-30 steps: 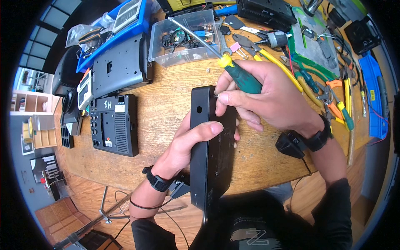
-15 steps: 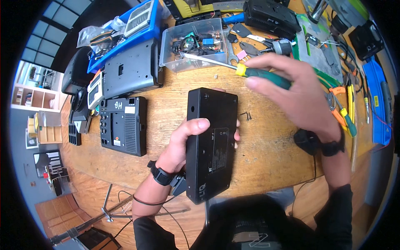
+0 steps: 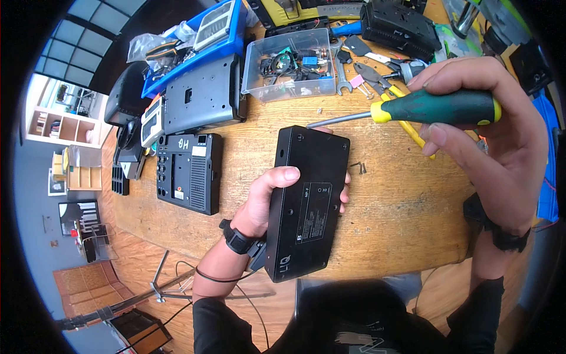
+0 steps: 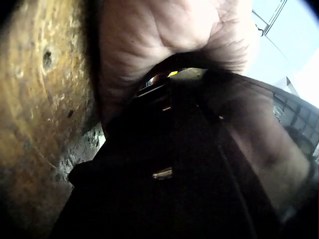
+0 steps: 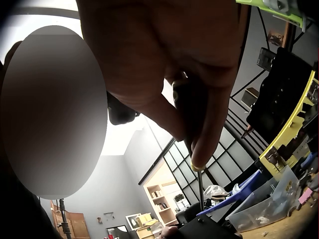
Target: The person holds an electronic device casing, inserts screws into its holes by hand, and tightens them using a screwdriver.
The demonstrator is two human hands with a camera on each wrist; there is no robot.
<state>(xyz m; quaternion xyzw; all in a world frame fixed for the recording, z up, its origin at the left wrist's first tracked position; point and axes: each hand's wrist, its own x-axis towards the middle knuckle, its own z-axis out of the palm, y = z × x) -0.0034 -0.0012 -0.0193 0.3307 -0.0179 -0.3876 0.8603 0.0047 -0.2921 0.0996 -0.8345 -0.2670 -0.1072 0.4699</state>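
Observation:
In the head view my left hand (image 3: pixel 259 197) grips a flat black electronic device (image 3: pixel 321 168) from its left side. The thumb lies over the near edge, and fingertips show beyond the far side. A printed label and screw holes face up on the device. My right hand (image 3: pixel 507 147) holds a green and yellow screwdriver (image 3: pixel 442 108) by its handle, thumb below and fingers above. The shaft points left, its tip overlapping the device's top edge in this view. Several dark screws (image 3: pixel 359 168) lie on the wooden table just right of the device.
Another black device (image 3: pixel 188 171) marked HQ lies at the left, below a larger black housing (image 3: pixel 203 88). A clear plastic box (image 3: pixel 259 88) of parts stands behind, beside a blue bin (image 3: pixel 236 44). A wrench (image 3: pixel 342 76) and yellow-handled pliers (image 3: pixel 415 135) lie toward the right.
My right hand has drawn away from the device's top edge to the right and lifted with the screwdriver. The device has turned to show its label, and the screws have come into view.

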